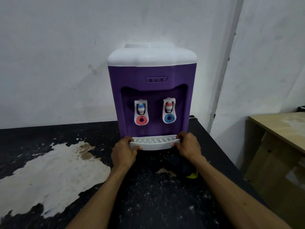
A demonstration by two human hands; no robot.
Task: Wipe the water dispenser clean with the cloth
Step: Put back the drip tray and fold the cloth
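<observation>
A: Where do you stand?

B: Your left hand (124, 152) and right hand (187, 144) each have their fingers closed on an end of the white drip tray (152, 143), at the foot of the dispenser (151, 96). The dispenser sits at the worktop's (148, 204) back edge, toward the back right corner, against the wall.

A: And the step?

B: It looks like you're handling the tray, though I can't tell whether it goes out or in. Keep both ends level and move it straight, so it doesn't jam.

A: The cloth?

B: A dark bundle (183, 167) with a yellow bit lies just in front of the tray, under your right wrist; likely that.

A: Room?

B: Plenty toward the front and left. The right edge is near.
</observation>
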